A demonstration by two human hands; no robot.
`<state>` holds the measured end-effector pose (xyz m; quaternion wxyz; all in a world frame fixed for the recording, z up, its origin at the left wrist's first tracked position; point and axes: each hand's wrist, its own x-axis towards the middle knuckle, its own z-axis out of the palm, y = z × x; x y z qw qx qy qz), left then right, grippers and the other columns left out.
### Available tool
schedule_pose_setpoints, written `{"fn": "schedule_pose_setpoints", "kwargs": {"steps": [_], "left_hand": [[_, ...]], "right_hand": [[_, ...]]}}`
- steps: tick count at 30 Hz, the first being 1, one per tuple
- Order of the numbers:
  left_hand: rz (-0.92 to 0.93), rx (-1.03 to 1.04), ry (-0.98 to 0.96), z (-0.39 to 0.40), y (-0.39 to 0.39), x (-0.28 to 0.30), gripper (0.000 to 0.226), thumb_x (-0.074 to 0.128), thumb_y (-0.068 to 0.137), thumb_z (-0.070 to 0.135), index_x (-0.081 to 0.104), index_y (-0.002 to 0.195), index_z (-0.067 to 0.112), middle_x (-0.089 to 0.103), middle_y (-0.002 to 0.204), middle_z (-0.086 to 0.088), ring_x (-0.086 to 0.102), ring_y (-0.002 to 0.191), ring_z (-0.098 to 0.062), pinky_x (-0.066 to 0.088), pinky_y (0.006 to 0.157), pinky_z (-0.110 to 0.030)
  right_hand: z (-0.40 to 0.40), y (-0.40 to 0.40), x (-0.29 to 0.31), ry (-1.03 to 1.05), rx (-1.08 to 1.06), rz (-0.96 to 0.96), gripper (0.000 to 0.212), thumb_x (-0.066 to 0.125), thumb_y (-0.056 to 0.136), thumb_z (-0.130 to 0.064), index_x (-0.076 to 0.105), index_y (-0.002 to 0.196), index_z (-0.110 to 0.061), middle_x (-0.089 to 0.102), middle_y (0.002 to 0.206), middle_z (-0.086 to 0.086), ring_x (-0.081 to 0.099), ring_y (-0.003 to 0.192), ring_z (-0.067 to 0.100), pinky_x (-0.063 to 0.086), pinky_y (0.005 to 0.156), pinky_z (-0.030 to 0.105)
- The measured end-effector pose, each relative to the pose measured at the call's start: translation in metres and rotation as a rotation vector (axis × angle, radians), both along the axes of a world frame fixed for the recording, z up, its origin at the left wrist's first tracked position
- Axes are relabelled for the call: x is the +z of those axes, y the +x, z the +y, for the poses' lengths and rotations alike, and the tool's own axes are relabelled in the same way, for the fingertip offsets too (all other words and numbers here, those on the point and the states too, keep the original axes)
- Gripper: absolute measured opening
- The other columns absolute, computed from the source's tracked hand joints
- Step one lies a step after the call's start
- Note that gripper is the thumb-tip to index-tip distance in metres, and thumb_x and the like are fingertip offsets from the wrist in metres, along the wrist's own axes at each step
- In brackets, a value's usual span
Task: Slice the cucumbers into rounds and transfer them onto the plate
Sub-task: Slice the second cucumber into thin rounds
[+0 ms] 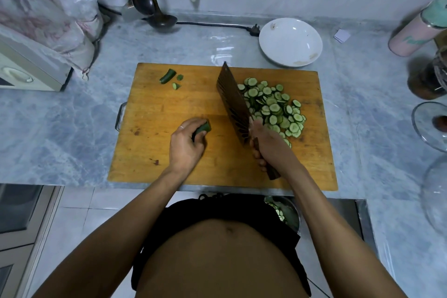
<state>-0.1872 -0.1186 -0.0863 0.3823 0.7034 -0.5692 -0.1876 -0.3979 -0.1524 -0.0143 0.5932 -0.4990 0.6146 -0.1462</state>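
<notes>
A heap of thin cucumber rounds (274, 110), pale green inside with dark rims, is spread over the right half of a wooden cutting board (169, 109). A short dark-green cucumber stub (203, 128) is seen at the middle of the board, well apart from the heap. Three small cut-off cucumber ends (171, 78) are left near the board's far left corner.

The stub is gripped by the left hand (185, 146), whose fingers are curled round it so that only its far tip is shown; a ring is worn on one finger. The hand is laid knuckles up on the board, the forearm running back towards the body.

A broad dark cleaver (233, 103) is held by its handle in the right hand (268, 146), the fingers being wrapped closed round the handle. The blade is stood on edge between the stub and the heap, its right face lying against the slices; whether the edge is touching the board cannot be told with certainty.

A white plate (290, 42) is set on the grey marble counter (72, 128) just beyond the board's far right corner, with no slices on it.
</notes>
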Motion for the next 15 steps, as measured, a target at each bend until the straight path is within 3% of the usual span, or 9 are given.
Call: {"fn": "schedule_pose_setpoints", "kwargs": {"steps": [5, 8, 15], "left_hand": [[-0.058, -0.056, -0.002, -0.020, 0.002, 0.002, 0.025, 0.067, 0.084, -0.002, 0.072, 0.108, 0.004, 0.070, 0.112, -0.009, 0.063, 0.104, -0.021, 0.038, 0.094, -0.006], [-0.070, -0.093, -0.003, -0.028, 0.005, 0.000, 0.024, 0.064, 0.086, 0.001, 0.074, 0.108, 0.005, 0.071, 0.114, -0.009, 0.065, 0.105, -0.022, 0.045, 0.095, -0.016], [-0.100, -0.099, 0.027, -0.030, 0.007, -0.002, 0.025, 0.061, 0.090, 0.011, 0.074, 0.111, 0.006, 0.068, 0.122, -0.010, 0.065, 0.109, -0.025, 0.051, 0.097, -0.032]], "right_hand": [[0.016, 0.018, 0.006, -0.150, 0.120, 0.025, 0.070, 0.024, 0.098, -0.066, 0.051, 0.066, -0.010, 0.050, 0.054, 0.009, 0.048, 0.040, 0.016, 0.038, 0.041, 0.020], [0.021, 0.027, 0.009, -0.233, 0.166, 0.058, 0.068, 0.023, 0.100, -0.062, 0.048, 0.064, -0.010, 0.048, 0.055, 0.011, 0.047, 0.045, 0.020, 0.037, 0.049, 0.028], [0.025, 0.034, 0.022, -0.216, 0.199, 0.096, 0.068, 0.019, 0.098, -0.064, 0.052, 0.073, -0.011, 0.055, 0.064, 0.012, 0.051, 0.054, 0.022, 0.042, 0.057, 0.031]]}}
